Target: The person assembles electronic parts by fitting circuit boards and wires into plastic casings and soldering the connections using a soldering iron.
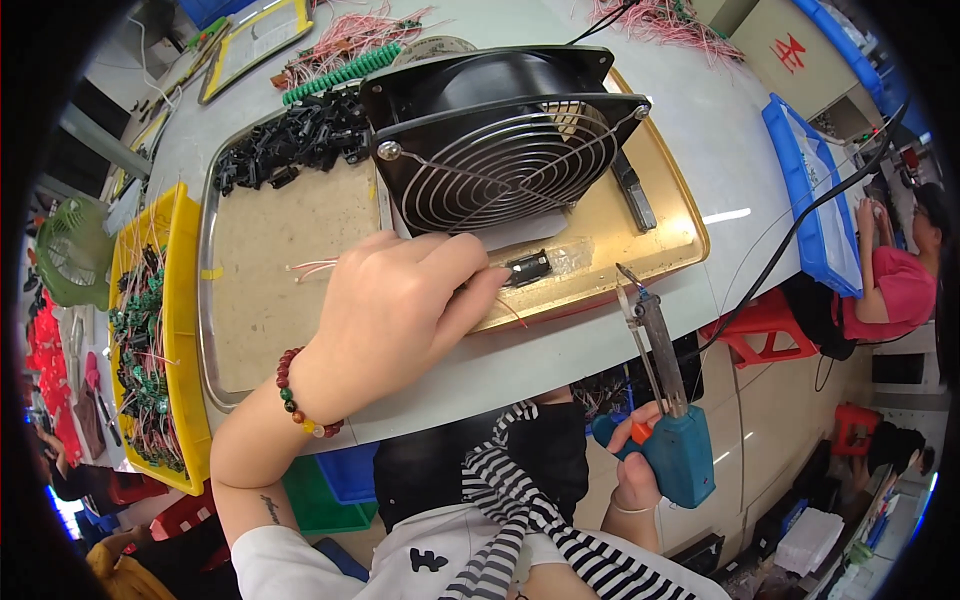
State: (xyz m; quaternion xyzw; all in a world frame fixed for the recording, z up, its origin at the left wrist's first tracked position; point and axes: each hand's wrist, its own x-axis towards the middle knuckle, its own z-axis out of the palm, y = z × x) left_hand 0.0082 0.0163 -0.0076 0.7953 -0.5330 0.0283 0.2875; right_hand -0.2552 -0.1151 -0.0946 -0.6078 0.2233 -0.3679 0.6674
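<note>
The pale grey surface (700, 130) carries everything, and the widest thing on it is one metal tray (205, 300) lined with a worn brown board. Leaning on the tray's far part stands one black square fan (500, 140) with a wire guard, tilted toward the person, seemingly so that it blows across the spot where the work is done. Under it lies one yellow-brown plate (660, 215), which looks like a heat-proof pad. To the left, one yellow bin (185, 300) holds many small green parts with red leads, too many to count, and a heap of small black plastic pieces (290, 140) lies on the tray's far left corner, both within easy reach of the left hand (400, 300). That hand lies over the tray's middle, its fingers (470, 285) pressed together and pinching one small black component (528, 267) down on the plate's near edge, apparently to steady it; thin pink wires (310, 268) trail out from under the hand. The right hand (640, 470) is held low, below the surface's near edge, its fingers wrapped round the blue grip of one soldering gun (665, 400), whose tip points up toward the component without touching it. One black cable (790, 240) runs off to the right.
</note>
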